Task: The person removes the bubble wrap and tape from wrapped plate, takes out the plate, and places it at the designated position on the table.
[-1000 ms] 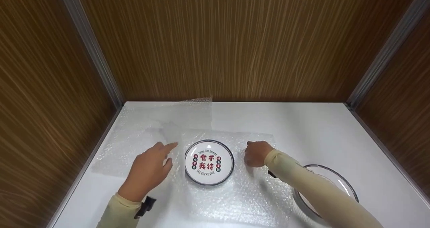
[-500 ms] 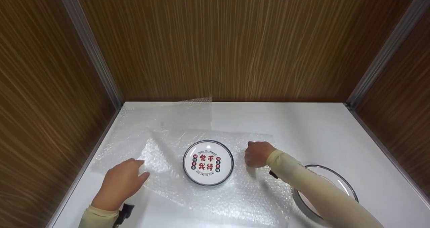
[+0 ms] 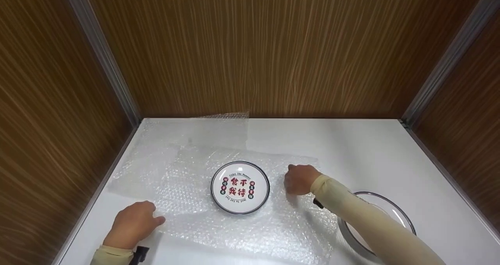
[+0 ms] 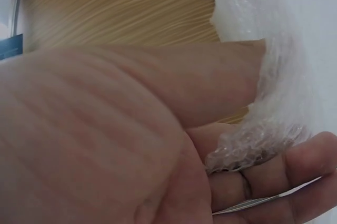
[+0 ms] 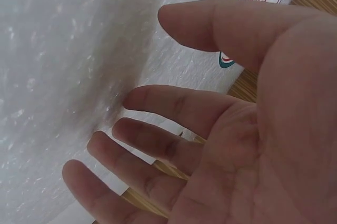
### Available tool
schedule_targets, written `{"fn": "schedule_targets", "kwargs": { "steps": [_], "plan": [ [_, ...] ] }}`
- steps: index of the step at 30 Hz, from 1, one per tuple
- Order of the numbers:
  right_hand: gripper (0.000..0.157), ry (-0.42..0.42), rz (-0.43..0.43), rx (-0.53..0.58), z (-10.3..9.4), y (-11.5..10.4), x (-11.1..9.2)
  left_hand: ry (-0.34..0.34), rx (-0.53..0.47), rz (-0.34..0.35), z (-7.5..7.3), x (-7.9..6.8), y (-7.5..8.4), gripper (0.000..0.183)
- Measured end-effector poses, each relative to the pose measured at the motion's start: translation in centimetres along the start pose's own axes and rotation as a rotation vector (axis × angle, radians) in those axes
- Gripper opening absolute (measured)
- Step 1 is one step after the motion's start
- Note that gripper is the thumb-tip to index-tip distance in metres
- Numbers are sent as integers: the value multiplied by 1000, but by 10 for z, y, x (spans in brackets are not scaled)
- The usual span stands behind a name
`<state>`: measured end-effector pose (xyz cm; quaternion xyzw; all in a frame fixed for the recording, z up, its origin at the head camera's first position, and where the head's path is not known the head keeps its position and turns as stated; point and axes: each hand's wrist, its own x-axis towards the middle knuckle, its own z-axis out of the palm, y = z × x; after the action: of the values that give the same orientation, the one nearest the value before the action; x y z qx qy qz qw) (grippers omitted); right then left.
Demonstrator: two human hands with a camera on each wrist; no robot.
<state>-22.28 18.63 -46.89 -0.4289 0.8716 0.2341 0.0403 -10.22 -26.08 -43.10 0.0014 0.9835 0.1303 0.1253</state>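
A white plate (image 3: pixel 240 187) with a dark rim and red lettering lies on a sheet of bubble wrap (image 3: pixel 269 233). Near the sheet's front left corner, my left hand (image 3: pixel 133 222) pinches its edge between thumb and fingers, and the left wrist view shows bunched bubble wrap (image 4: pixel 247 148) there. To the right of the plate, my right hand (image 3: pixel 300 179) touches the sheet with its fingertips. In the right wrist view the fingers (image 5: pixel 174 108) are spread and nearly straight, the thumb apart from them.
Another piece of bubble wrap (image 3: pixel 156 140) lies at the back left, partly under the first sheet. A second plate (image 3: pixel 390 210) stands at the right, partly hidden by the right forearm. Wood-grain panels (image 3: pixel 250 50) enclose the white table (image 3: pixel 351 147) at the back and sides.
My left hand has moved left and toward the front, drawing the bubble wrap's left part away from the plate and flat. The plate has shifted slightly left. The right hand stays in place.
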Motion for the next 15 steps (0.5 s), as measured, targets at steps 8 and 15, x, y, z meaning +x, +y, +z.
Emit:
{"fn": "schedule_targets", "kwargs": {
  "steps": [8,15],
  "plan": [
    [21,-31,87,189,0,0,1,-81,51,10,13,7,-1,31],
    [21,-42,47,70,1,-1,1,-72,195,7,10,13,11,54]
  ]
}}
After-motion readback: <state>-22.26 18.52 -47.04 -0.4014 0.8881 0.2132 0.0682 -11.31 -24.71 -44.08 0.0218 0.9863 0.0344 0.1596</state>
